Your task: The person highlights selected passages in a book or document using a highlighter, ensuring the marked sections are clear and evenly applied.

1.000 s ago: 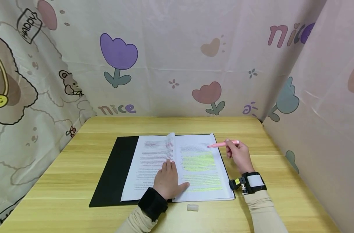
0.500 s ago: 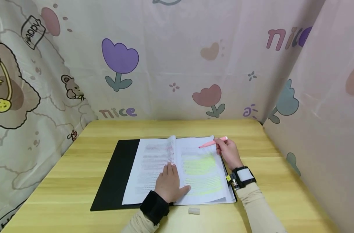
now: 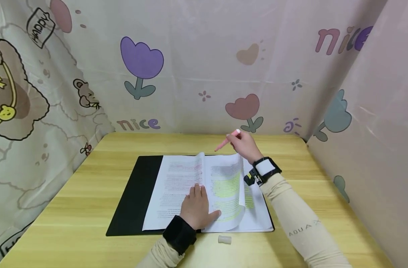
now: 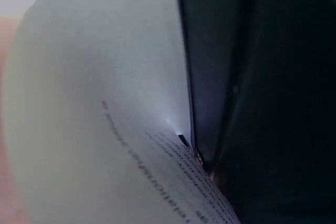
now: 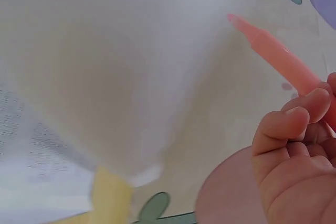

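Note:
An open black folder [image 3: 133, 201] holds printed sheets. My left hand [image 3: 195, 208] lies flat across the left page [image 3: 171, 186], thumb stretched over the fold onto the right side. A sheet [image 3: 225, 173] with yellow-highlighted lines is lifted at its right edge and curls leftward, uncovering part of another highlighted page [image 3: 255, 216]. My right hand [image 3: 246, 147] pinches an uncapped pink highlighter [image 3: 223, 145], tip pointing left, above the folder's top edge. In the right wrist view the curled sheet [image 5: 131, 77] rises beside the fingers. Its underside looks blank there.
A small whitish, cap-like piece [image 3: 224, 239] lies on the wooden table [image 3: 66, 208] in front of the folder. Patterned cloth [image 3: 190, 67] hangs behind the table and along both sides.
My right hand has moved left and away from me with the highlighter, from the right margin to beyond the page top. The right sheet has lifted and curled leftward. My left hand stays put.

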`<state>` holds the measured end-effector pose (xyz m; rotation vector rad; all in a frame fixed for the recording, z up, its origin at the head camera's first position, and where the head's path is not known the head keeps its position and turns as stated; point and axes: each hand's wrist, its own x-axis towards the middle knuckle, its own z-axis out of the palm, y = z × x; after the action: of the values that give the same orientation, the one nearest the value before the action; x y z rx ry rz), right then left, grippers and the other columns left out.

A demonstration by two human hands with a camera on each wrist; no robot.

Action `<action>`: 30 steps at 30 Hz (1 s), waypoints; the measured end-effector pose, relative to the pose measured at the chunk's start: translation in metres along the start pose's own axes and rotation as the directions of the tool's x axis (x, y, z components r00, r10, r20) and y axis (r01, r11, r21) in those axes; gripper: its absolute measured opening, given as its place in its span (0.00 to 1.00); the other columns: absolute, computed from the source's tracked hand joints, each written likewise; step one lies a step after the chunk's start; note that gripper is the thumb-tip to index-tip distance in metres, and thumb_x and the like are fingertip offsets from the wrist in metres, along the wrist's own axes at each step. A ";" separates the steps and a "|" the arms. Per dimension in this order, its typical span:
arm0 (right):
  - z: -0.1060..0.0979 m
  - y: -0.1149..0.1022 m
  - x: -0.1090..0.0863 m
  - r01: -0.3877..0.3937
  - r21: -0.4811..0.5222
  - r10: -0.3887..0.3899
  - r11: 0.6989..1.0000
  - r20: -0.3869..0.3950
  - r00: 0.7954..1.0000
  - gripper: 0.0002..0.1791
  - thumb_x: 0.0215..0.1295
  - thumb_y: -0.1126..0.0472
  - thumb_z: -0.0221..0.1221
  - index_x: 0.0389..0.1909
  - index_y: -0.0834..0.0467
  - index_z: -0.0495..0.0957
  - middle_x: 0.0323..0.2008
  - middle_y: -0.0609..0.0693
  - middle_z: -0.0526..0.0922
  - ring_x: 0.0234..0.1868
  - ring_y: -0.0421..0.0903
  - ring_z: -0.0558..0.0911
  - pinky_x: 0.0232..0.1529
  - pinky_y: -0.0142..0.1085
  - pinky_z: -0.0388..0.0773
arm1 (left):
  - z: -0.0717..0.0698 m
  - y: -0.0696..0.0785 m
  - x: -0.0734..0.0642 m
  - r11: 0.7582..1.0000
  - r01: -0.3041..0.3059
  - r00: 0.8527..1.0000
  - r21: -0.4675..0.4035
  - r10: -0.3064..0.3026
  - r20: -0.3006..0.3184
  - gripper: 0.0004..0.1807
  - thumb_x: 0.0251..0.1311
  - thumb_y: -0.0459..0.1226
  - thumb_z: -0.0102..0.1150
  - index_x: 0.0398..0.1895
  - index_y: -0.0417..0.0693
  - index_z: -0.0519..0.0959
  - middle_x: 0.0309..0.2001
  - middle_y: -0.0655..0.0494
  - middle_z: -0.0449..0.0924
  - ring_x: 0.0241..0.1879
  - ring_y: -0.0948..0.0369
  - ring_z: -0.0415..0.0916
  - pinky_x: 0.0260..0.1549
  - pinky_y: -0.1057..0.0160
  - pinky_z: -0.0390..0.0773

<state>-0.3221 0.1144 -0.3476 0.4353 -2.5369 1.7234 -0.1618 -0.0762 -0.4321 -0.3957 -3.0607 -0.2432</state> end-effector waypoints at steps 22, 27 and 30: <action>0.066 0.006 0.030 -0.033 0.044 0.032 0.998 0.035 0.999 0.18 0.81 0.52 0.50 0.30 0.58 0.71 0.34 0.57 0.90 0.24 0.44 0.74 0.25 0.32 0.67 | 0.001 0.001 0.001 0.999 0.010 1.000 0.046 -0.010 -0.011 0.54 0.57 0.66 0.66 0.69 0.28 0.70 0.67 0.31 0.70 0.65 0.42 0.70 0.58 0.47 0.77; 0.083 0.019 0.028 -0.027 -0.024 0.027 0.999 -0.003 1.000 0.15 0.77 0.54 0.57 0.30 0.58 0.75 0.36 0.59 0.90 0.29 0.42 0.75 0.31 0.34 0.65 | 0.001 0.001 0.000 0.999 0.003 1.000 0.042 -0.002 -0.018 0.53 0.57 0.65 0.65 0.68 0.27 0.70 0.67 0.30 0.70 0.66 0.41 0.70 0.58 0.47 0.77; 0.090 0.023 0.028 -0.035 -0.066 0.033 0.997 -0.039 0.999 0.11 0.75 0.56 0.61 0.32 0.56 0.76 0.36 0.59 0.90 0.36 0.44 0.79 0.37 0.37 0.66 | 0.000 0.001 0.000 0.999 -0.001 1.000 0.040 0.002 -0.022 0.54 0.58 0.65 0.65 0.68 0.27 0.70 0.67 0.30 0.70 0.66 0.41 0.70 0.58 0.47 0.77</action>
<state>-0.3437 0.0342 -0.3975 0.3540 -2.5807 1.6362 -0.1615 -0.0755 -0.4321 -0.3908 -3.0377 -0.1854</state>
